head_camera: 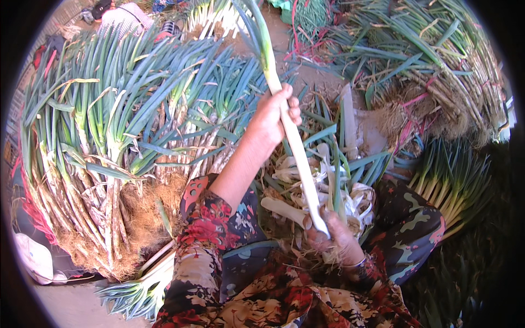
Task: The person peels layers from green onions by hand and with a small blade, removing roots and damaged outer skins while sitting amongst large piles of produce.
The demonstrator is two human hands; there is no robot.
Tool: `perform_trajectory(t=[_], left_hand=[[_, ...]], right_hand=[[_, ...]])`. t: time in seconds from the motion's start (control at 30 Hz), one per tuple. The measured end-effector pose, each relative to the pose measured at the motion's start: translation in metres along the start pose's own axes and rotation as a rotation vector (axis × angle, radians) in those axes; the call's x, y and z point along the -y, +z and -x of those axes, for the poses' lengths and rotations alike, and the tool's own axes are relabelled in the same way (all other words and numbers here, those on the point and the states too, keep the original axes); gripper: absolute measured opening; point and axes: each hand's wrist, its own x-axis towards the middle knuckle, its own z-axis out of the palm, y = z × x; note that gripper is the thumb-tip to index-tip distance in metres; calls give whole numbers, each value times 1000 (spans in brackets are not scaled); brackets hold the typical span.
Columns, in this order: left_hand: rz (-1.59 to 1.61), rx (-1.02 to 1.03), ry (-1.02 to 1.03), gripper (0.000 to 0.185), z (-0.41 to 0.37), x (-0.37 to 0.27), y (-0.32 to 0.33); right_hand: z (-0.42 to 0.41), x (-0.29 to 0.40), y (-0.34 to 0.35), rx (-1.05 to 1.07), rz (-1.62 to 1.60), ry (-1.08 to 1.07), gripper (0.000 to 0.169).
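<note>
A long green onion (301, 164) with a clean white stalk slants across the middle, its green leaves pointing up. My left hand (272, 112) is closed around the upper part of the stalk. Near its lower end my right hand (336, 238) grips the base, with fibrous roots and scraps about the fingers. Beneath the stalk lie peeled pale skins (361, 205) and cut green leaves between my legs. Whether my right hand also holds a small tool cannot be told.
Unpeeled green onions (102, 164) with earthy stalks and matted roots are heaped at left. More tied bundles (455, 82) lie at upper right. Clean onions lie at lower left (158, 274), by my knee at right (443, 184) and at the top (213, 16). Pink twine (416, 99) crosses the right bundles.
</note>
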Motion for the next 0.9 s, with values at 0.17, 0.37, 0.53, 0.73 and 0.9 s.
perform_trajectory(t=[0.17,0.37,0.53,0.73,0.9], left_hand=[[-173,-66,-70,20,31,17,23],[-108,179,206,22,91,8,29],[-196,57,706,21,172,-31,43],[-483,-106,1247,40,357,-119,12],[-335,-548,1361,26,460,-101,-54]], right_hand=[[-24,-13,-7,-351,666,-433,33],[-43,-19,-10,-401,1037,-751,23],[-54,-38,-23,-322,1390,-787,21],[-94,-66,-82,-536,1842,-817,28],[-110,-75,-65,-395,1322,-467,45]])
